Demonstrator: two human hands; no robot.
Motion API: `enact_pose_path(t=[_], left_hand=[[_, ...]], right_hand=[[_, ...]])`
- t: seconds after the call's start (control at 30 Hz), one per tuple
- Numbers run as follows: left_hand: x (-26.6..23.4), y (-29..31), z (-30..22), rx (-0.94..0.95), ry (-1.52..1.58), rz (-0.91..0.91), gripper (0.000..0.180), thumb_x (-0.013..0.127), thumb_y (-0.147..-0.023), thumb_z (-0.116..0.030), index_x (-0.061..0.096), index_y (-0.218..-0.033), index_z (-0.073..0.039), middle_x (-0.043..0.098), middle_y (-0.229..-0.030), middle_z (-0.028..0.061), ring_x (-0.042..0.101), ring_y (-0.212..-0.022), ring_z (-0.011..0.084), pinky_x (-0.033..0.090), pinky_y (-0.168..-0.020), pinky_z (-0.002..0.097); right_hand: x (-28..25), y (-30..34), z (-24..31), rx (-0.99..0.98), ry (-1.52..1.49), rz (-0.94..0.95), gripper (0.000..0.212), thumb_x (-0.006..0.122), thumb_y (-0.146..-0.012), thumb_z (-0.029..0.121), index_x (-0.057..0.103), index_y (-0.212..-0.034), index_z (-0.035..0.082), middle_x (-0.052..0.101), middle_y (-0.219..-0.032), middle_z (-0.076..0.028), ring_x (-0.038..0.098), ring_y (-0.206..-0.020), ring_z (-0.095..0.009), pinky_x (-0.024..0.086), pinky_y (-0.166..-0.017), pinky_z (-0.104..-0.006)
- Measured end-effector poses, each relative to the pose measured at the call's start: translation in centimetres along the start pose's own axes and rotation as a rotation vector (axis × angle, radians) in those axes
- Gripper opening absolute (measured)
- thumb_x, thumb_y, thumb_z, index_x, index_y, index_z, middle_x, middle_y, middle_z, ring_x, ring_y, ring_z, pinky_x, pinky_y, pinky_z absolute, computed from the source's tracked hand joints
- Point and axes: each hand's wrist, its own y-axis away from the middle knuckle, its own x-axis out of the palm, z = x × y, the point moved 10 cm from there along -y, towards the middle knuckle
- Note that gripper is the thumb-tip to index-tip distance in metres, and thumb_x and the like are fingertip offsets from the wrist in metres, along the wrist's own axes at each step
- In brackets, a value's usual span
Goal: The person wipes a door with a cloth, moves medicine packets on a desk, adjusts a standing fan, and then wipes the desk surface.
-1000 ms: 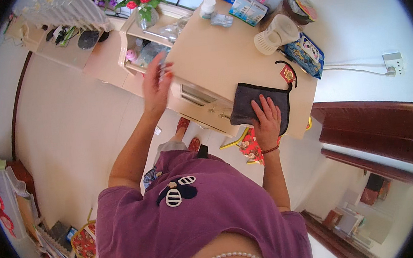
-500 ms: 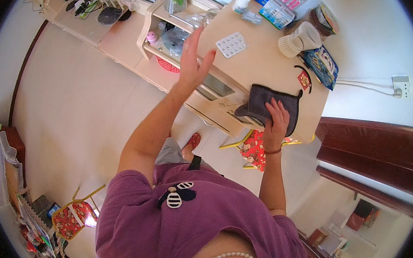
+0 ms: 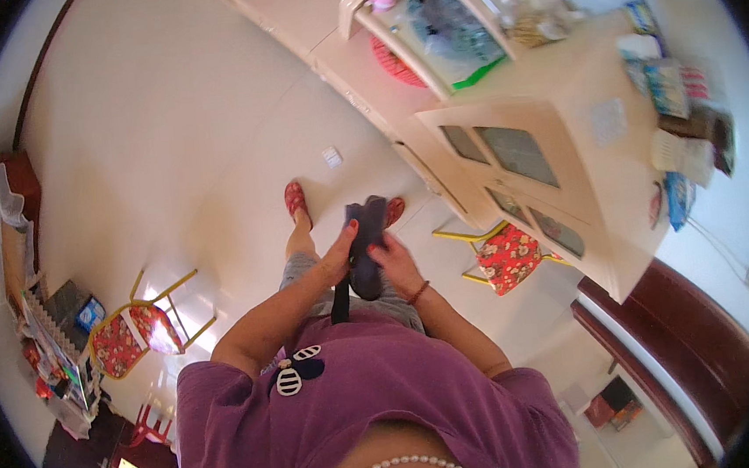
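Observation:
A dark grey cloth (image 3: 366,265), folded or bunched into a narrow bundle, is held up in front of my waist. My left hand (image 3: 338,254) grips its left side, thumb on top. From the other side, my right hand (image 3: 399,269), with a beaded bracelet at the wrist, closes on it too. Most fingers of both hands are hidden behind the cloth. Below it, red slippers (image 3: 296,203) show on the floor.
A cream cabinet (image 3: 551,123) with glass panes stands to the right, with a blister pack (image 3: 608,120), boxes and containers on top. Red floral chairs stand right (image 3: 508,259) and left (image 3: 137,341). A small white object (image 3: 332,156) lies on the floor ahead.
My right hand has lifted the cloth off the cabinet top and brought it to my waist. My left hand has come down onto it. My view has turned away from the cabinet.

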Motion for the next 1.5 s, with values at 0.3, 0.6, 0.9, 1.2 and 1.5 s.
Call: enact_pose_path(t=[0.3, 0.6, 0.9, 1.2, 1.5], left_hand=[[-23.5, -1.9, 0.1, 0.087, 0.013, -0.611, 0.040, 0.062, -0.078, -0.022, 0.052, -0.110, 0.000, 0.060, -0.093, 0.0093, 0.058, -0.079, 0.0185, 0.048, -0.070, 0.0291], [-34.0, 0.6, 6.3, 0.189, -0.268, -0.924, 0.040, 0.061, -0.079, -0.023, 0.052, -0.108, 0.004, 0.058, -0.096, 0.0114, 0.054, -0.089, 0.0179, 0.043, -0.079, 0.0283], [-33.1, 3.9, 7.0, 0.308, -0.132, -1.005, 0.046, 0.059, -0.080, -0.024, 0.045, -0.114, 0.004, 0.055, -0.102, 0.0125, 0.053, -0.093, 0.0203, 0.042, -0.083, 0.0312], [-33.7, 5.4, 6.5, 0.399, -0.106, -0.952, 0.046, 0.055, -0.080, -0.020, 0.042, -0.117, 0.003, 0.053, -0.108, 0.0157, 0.054, -0.096, 0.0258, 0.042, -0.085, 0.0363], [-32.0, 1.9, 4.8, 0.436, -0.209, -0.922, 0.044, 0.057, -0.081, -0.020, 0.044, -0.116, 0.003, 0.055, -0.105, 0.0127, 0.053, -0.093, 0.0212, 0.042, -0.083, 0.0323]], right_hand=[[0.1, -16.8, -12.5, 0.133, 0.560, 0.051, 0.015, 0.053, -0.084, 0.017, 0.057, -0.089, 0.004, 0.062, -0.075, -0.006, 0.057, -0.059, -0.011, 0.046, -0.054, -0.0237], [-7.9, -32.9, -27.1, 0.429, 1.065, -0.165, 0.029, 0.061, -0.077, 0.030, 0.058, -0.097, 0.009, 0.060, -0.098, -0.012, 0.056, -0.093, -0.028, 0.045, -0.078, -0.0383], [-8.1, -41.8, -35.6, 0.340, 1.159, -0.418, 0.050, 0.063, -0.075, 0.035, 0.047, -0.113, 0.006, 0.048, -0.113, -0.013, 0.049, -0.104, -0.027, 0.043, -0.084, -0.0381], [-7.8, -44.5, -37.6, 0.501, 1.329, -0.601, 0.044, 0.067, -0.071, 0.033, 0.051, -0.103, 0.008, 0.050, -0.109, -0.010, 0.051, -0.101, -0.025, 0.044, -0.080, -0.0436], [-2.0, -35.9, -39.0, 0.229, 0.904, -0.089, 0.021, 0.054, -0.077, 0.014, 0.047, -0.095, 0.006, 0.059, -0.082, -0.022, 0.056, -0.081, -0.040, 0.045, -0.070, -0.0467]])
